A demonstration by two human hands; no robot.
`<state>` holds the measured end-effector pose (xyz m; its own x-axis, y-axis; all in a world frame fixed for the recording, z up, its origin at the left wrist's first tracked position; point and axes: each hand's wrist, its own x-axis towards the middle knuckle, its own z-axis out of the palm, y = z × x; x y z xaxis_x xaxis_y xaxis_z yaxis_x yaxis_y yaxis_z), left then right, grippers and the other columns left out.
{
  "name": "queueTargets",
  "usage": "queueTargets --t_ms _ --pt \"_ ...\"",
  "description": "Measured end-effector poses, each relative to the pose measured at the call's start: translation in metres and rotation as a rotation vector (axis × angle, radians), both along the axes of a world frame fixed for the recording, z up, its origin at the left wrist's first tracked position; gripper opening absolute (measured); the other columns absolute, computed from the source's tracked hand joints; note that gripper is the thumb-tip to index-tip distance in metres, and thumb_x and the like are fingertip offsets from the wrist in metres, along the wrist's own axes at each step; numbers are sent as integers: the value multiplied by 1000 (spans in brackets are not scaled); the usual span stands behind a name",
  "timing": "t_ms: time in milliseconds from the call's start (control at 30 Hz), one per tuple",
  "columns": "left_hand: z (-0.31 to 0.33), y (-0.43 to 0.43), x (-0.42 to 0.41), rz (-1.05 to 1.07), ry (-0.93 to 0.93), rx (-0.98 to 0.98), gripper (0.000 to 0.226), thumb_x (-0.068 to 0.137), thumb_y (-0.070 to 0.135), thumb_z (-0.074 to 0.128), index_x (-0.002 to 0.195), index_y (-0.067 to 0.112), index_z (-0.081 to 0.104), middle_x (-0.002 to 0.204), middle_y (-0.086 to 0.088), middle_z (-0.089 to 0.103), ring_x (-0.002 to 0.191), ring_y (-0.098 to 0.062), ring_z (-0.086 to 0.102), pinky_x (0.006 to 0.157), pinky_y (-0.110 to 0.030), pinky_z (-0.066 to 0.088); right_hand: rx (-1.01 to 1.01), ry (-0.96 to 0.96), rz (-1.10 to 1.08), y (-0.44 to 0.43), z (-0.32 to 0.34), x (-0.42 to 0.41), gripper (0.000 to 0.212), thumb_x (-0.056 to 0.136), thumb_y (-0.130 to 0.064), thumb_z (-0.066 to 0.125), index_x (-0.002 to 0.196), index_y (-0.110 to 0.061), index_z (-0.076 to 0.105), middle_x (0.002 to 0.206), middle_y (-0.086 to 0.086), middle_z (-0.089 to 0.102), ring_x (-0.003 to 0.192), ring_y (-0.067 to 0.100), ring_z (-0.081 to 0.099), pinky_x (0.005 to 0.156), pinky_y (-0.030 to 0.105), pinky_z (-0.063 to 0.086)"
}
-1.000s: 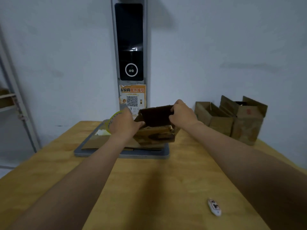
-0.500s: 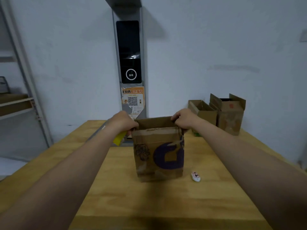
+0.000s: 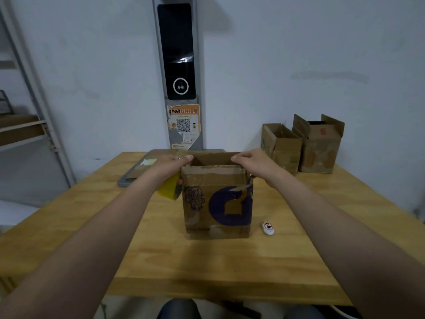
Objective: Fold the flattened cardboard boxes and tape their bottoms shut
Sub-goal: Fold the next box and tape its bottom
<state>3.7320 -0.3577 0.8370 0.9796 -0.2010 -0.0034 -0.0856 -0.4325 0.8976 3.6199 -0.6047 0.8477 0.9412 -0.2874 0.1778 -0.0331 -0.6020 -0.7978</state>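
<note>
A brown cardboard box (image 3: 216, 203) with a purple logo stands upright on the wooden table (image 3: 207, 261), its top open. My left hand (image 3: 171, 164) is at the box's top left corner, its fingertips touching the rim. It holds a yellow tape roll (image 3: 167, 189) against the box's left side. My right hand (image 3: 255, 162) grips the rim at the top right corner, fingers curled over the edge.
A small white object (image 3: 268, 227) lies right of the box. Two open folded boxes (image 3: 281, 146) (image 3: 319, 143) stand at the back right by the wall. Behind the box, a grey platform (image 3: 128, 178) carries flattened cardboard (image 3: 140, 169). A metal shelf (image 3: 23, 130) stands at left.
Both hands lifted the box off the grey platform, brought it toward me and set it upright on the table. They still hold its top corners.
</note>
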Motion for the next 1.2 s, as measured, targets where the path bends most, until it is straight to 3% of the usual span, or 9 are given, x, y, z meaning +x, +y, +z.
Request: queueTargets --t_ms 67,167,333,433,533,700,867,1067,1200 --pt "-3 -1 -1 6 35 -19 68 78 66 79 118 11 73 109 -5 75 77 -24 76 55 -28 57 -18 1 78 4 -8 -6 53 98 -62 53 121 -19 74 126 -5 65 102 5 56 88 31 42" --pt "-11 -1 -3 -4 131 136 40 91 49 75 105 11 70 72 -5 73 50 -14 67 43 -24 53 -37 -45 108 5 -23 -15 78 87 -82 41 117 -20 75 114 1 71 105 17 63 91 38 46" --pt "-33 -4 1 -70 102 89 8 102 23 62 98 22 68 103 -8 70 91 -27 69 78 -40 62 9 -206 53 -4 -50 -17 41 91 -65 59 83 -28 74 69 -20 65 68 -4 60 63 23 41" --pt "-39 -8 2 -44 86 7 17 98 27 68 87 15 66 97 -4 68 84 -23 64 63 -27 52 38 -283 -33 -6 -58 -11 33 86 -49 76 111 -28 67 97 -18 65 89 -3 59 71 19 45" --pt "-45 -13 0 20 47 -4 37 100 48 62 91 12 66 107 -11 67 93 -26 61 78 -34 48 72 -292 -130 -3 -60 -9 71 83 -37 83 141 -30 41 125 -7 52 102 10 56 81 23 51" --pt "-48 -17 -2 21 -6 -37 75 100 69 42 151 14 49 158 -12 46 144 -34 42 109 -43 37 87 -188 -71 -1 -55 -8 79 88 -30 78 154 -30 35 146 -6 49 125 20 53 105 43 48" --pt "-58 -16 -9 64 -18 -47 82 89 80 48 136 14 62 151 -13 53 132 -32 51 99 -42 40 -65 -221 -43 0 -61 -14 15 93 -36 70 106 -36 77 115 -8 57 109 10 54 95 31 45" --pt "-68 -13 -13 98 -23 -33 55 88 72 58 88 18 67 93 6 66 95 -20 60 68 -34 42 -87 -265 -100 5 -70 -21 6 93 -37 71 95 -40 75 109 -19 51 109 9 51 93 29 43" --pt "-63 -18 -10 140 -57 16 54 86 71 62 106 21 61 96 6 61 92 -18 56 75 -36 44 -40 -232 -114 13 -75 -13 14 101 -34 58 102 -35 72 120 -8 48 122 24 47 106 45 44"
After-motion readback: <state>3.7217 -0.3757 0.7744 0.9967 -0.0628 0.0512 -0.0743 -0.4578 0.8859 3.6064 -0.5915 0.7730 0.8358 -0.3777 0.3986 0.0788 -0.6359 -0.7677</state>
